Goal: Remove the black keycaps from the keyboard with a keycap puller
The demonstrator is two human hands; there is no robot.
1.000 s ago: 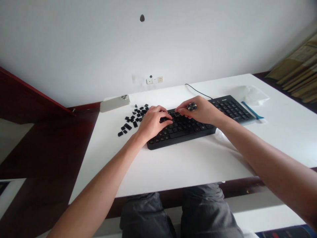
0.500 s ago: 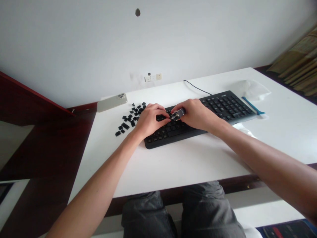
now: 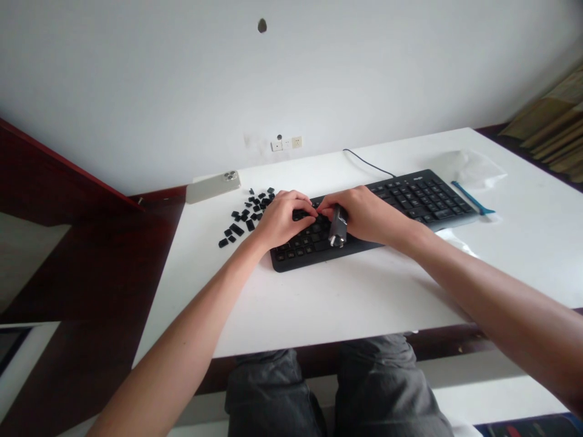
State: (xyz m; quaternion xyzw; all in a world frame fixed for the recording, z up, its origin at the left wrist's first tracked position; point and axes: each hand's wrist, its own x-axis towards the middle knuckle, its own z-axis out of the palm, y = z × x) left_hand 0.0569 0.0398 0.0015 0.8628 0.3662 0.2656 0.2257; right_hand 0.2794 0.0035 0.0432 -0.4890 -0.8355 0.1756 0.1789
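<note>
A black keyboard [image 3: 328, 260] lies slanted on the white table, its left part with bare key spots. My right hand [image 3: 359, 209] is closed around a dark grey keycap puller [image 3: 338, 226] with metal prongs, now pointing down toward me. The thumb and index fingertips of this hand reach to the left, close to my other fingertips. My left hand [image 3: 285, 218] rests over the keyboard's left end, thumb and forefinger drawn together in a pinch. Whatever sits between those fingertips is too small to make out. Several loose black keycaps [image 3: 237, 229] lie scattered left of the keyboard.
A phone [image 3: 212, 187] lies at the table's back left. To the right of the keyboard are a blue pry tool [image 3: 471, 197] and a clear plastic bag [image 3: 478, 170]. The keyboard cable [image 3: 368, 164] runs back toward the wall. Another white piece [image 3: 455, 240] lies by the keyboard's front edge.
The keycap puller has swung in my right hand, its prongs turning from the keys toward me. My right fingertips have come closer to the left ones. The whole view has shifted slightly.
</note>
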